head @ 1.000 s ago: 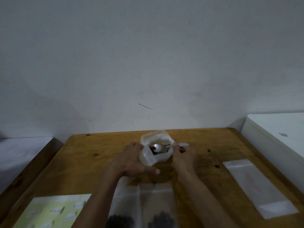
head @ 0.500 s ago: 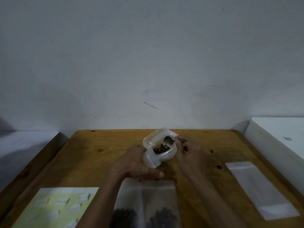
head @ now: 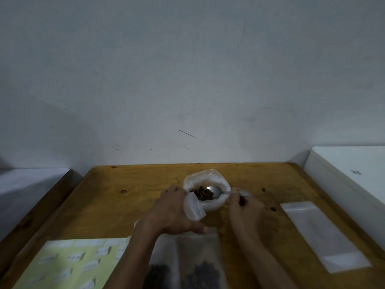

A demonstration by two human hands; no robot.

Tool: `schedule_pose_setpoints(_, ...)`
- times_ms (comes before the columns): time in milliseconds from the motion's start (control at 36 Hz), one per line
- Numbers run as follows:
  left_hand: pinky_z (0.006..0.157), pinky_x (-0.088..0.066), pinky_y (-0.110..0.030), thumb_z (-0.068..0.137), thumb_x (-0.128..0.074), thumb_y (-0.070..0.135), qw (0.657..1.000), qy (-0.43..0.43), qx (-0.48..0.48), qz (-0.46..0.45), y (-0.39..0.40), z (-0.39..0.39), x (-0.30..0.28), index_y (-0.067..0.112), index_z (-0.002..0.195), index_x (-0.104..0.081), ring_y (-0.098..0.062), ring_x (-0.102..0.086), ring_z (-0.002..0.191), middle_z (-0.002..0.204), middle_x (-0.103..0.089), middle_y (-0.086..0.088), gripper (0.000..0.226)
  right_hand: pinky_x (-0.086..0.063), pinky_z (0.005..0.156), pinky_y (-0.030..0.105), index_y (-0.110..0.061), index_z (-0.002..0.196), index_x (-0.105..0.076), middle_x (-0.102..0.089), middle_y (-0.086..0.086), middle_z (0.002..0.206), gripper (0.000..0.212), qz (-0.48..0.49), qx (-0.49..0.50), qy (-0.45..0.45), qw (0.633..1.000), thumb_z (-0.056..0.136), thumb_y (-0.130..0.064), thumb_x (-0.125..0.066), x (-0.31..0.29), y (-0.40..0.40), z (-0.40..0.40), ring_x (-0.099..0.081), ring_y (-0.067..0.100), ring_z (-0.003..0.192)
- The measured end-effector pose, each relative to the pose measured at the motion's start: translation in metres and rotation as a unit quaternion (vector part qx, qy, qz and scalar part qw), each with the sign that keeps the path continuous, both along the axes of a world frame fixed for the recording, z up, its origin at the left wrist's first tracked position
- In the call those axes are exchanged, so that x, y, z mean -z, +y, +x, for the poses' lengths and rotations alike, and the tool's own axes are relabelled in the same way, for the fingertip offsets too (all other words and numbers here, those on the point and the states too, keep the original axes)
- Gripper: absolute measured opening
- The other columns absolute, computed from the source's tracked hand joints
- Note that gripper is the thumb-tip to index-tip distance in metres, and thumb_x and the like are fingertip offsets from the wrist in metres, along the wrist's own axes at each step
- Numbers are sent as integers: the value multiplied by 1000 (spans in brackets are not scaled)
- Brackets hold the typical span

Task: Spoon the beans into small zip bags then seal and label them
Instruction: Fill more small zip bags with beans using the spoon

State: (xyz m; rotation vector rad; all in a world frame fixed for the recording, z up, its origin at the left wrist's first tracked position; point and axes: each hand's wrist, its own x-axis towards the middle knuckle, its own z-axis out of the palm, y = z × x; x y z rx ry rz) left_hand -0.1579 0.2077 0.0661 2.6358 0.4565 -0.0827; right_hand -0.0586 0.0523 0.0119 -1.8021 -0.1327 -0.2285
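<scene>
soft floppy bean bag [head: 208, 196] at frame centre: left hand [head: 174, 211] gripping rim, right hand [head: 242, 205] pinching spoon [head: 216, 190] handle; keep rim held.

A wooden table [head: 129, 184] stands against a dim white wall [head: 187, 69].

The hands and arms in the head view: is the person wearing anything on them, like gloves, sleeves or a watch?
Nothing shows on either. The left hand and right hand are bare, without gloves, and no ring or watch is visible in the dim light. Both forearms are bare down to the bottom edge of the picture; no sleeve comes into view.
</scene>
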Motion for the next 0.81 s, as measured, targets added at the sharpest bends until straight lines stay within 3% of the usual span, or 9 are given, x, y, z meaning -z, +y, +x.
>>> schedule_pose_setpoints(83, 95, -44, -32, 59, -82, 70, 1000, -10, 0, -2, 0, -1, 1, 26, 139, -34, -12, -39, 115, 127, -35, 10, 103, -52, 57, 34, -12, 68, -73, -71, 5, 62, 28, 85, 13, 116, 990, 94, -19, -65, -2, 5, 5, -69, 20, 61)
schedule_pose_setpoints(167, 96, -44, -31, 59, -81, 70, 1000, -24, -4, -3, -2, -1, 3, 26, 139, -34, -12, -39, 114, 126, -34, 12, 103, -59, 67, 35, -13, 75, -72, -74, 5, 71, 21, 142, 11, 173, 975, 94, -17, -66, -3, 7, 6, -72, 20, 72)
schedule_pose_setpoints(306, 97, -45, -30, 62, -82, 66, 999, -44, -9, -12, -1, -2, 8, 27, 139, -34, -11, -38, 114, 125, -32, 13, 99, -58, 69, 33, -13, 78, -70, -75, 5, 77, 18, 174, 21, 170, 970, 95, -17, -65, -12, 3, 5, -73, 19, 77)
schedule_pose_setpoints(472, 92, -46, -28, 62, -82, 66, 993, -91, -28, -63, 2, -2, 15, 28, 142, -30, -9, -41, 115, 132, -34, 12, 103, -50, 51, 20, -2, 90, -73, -76, 9, 79, 16, 212, 0, 169, 962, 95, -16, -65, -39, -10, 4, -71, 16, 69)
schedule_pose_setpoints(583, 80, -52, -26, 58, -82, 69, 981, -148, -48, -113, 5, -3, 19, 32, 133, -37, -6, -49, 106, 125, -42, 12, 95, -52, 56, 27, -2, 87, -72, -76, 9, 74, 18, 217, -50, 150, 963, 94, -18, -67, -61, -16, -2, -72, 18, 66)
schedule_pose_setpoints(667, 78, -57, -28, 50, -77, 80, 974, -174, -59, -133, 7, -2, 21, 33, 132, -38, -7, -53, 105, 124, -47, 13, 103, -52, 55, 25, -8, 80, -72, -76, 7, 71, 20, 182, -98, 111, 972, 95, -20, -67, -75, -17, -14, -71, 13, 61)
schedule_pose_setpoints(806, 77, -57, -30, 57, -79, 77, 964, -200, -62, -162, 6, 0, 23, 37, 125, -37, -8, -59, 101, 120, -54, 12, 89, -49, 50, 15, -13, 76, -75, -71, -6, 62, 22, 17, -182, -88, 979, 95, -20, -67, -83, -13, -39, -67, 1, 56)
